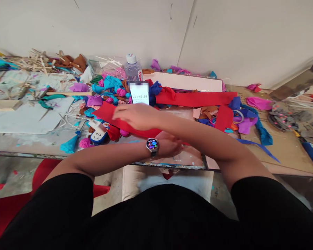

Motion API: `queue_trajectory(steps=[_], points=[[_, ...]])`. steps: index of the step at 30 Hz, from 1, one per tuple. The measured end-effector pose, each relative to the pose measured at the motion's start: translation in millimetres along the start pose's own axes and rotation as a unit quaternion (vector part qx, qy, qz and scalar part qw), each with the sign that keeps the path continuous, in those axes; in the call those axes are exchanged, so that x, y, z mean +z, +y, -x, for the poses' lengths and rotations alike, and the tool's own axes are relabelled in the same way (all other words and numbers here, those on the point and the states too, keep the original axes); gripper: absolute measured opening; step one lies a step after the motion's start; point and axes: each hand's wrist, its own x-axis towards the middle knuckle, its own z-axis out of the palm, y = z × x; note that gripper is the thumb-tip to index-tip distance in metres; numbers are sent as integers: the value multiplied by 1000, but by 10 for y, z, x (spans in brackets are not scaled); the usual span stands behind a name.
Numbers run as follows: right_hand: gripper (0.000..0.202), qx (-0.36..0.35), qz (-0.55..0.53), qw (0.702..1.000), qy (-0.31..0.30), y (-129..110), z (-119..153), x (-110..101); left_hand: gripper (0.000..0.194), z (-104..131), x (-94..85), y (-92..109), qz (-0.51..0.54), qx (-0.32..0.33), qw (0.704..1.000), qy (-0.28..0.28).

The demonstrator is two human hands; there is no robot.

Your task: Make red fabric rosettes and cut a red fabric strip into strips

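Note:
My forearms cross above the table, the right one over the left. A long red cloth strip (146,132) runs beneath them, its pointed end at the left. My right hand (135,116) lies over the strip's left part, with bent fingers closed on the cloth. Under my right forearm, my left hand (170,144), with a watch on its wrist, holds the strip near its right end; its fingertips are partly hidden and blurred. Beyond my right hand stands a phone (139,97) showing a timer.
A water bottle (133,71) stands behind the phone. Coloured cloth scraps (112,83) lie around it. A power socket block (98,133) sits left of my hands, with green-handled pliers (51,100) farther left. Another red strip (198,99) lies behind my arms. A glue bottle (312,152) is at far right.

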Motion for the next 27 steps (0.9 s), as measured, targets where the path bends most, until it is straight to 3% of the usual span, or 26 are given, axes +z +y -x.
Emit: queue_trajectory(steps=[3, 5, 8, 10, 14, 18, 27], points=[[40, 98, -48, 991, 83, 162, 917, -396, 42, -6, -23, -23, -11, 18, 1000, 10], [35, 211, -38, 967, 137, 331, 1541, -517, 45, -8, -21, -32, -12, 16, 1000, 12], [32, 357, 1, 916, 182, 531, 2236, -440, 45, -3, -8, -39, -12, 3, 1000, 18], [32, 355, 13, 923, 146, 586, 2478, -296, 46, 1, 2, -41, -12, -7, 1000, 24], [33, 314, 45, 944, 87, 567, 2603, -70, 50, 2, 2, -46, -1, -28, 999, 15], [29, 291, 57, 955, 26, 532, 2625, 8, 52, 1, -12, -53, -9, -37, 999, 16], [16, 276, -15, 957, 91, 478, 2606, 154, 57, 12, 20, -48, -3, -40, 999, 25]])
